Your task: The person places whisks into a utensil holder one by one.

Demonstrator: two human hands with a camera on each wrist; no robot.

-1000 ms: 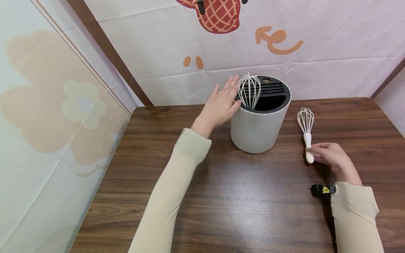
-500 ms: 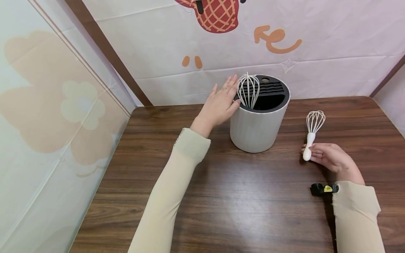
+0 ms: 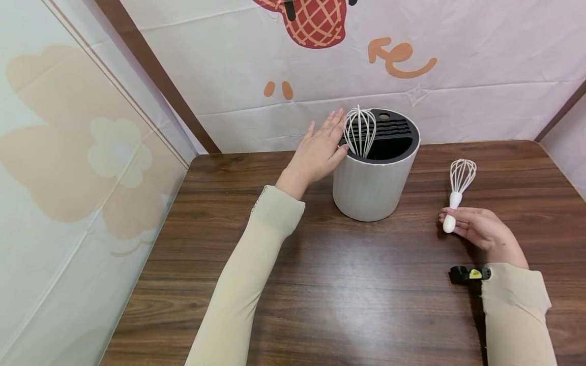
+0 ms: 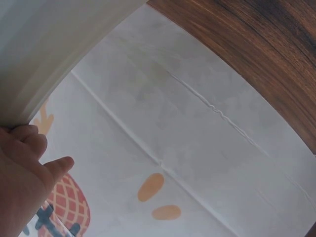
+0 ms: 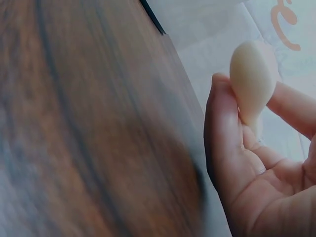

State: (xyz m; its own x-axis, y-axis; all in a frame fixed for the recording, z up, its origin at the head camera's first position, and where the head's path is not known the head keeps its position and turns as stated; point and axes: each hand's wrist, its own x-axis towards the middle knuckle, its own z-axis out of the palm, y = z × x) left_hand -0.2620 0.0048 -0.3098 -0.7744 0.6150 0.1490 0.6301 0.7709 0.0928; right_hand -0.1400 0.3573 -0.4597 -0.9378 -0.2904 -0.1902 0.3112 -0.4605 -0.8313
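Between thumb and fingers, my right hand (image 3: pixel 480 229) pinches the handle of a small white whisk (image 3: pixel 455 199), its wire end tilted away to the upper right. Up close in the right wrist view, the rounded handle end (image 5: pixel 253 74) sticks out past the fingertips. With fingers spread and fairly straight, my left hand (image 3: pixel 318 150) rests against the left side of a round light-grey utensil holder (image 3: pixel 371 190) with a black slotted top. A larger whisk (image 3: pixel 360 132) stands in the holder, wires up, its handle hidden inside. In the left wrist view, part of my left hand (image 4: pixel 27 173) touches the holder's wall (image 4: pixel 44 54).
The dark wooden table (image 3: pixel 320 305) ends at a patterned cloth backdrop (image 3: pixel 238 61) just behind the holder. Another cloth panel (image 3: pixel 68 178) borders the left side. A small black device (image 3: pixel 467 274) sits at my right wrist.
The small whisk's wire end has swung rightward while my right hand keeps its hold on the handle. My left hand and the holder have stayed in place.
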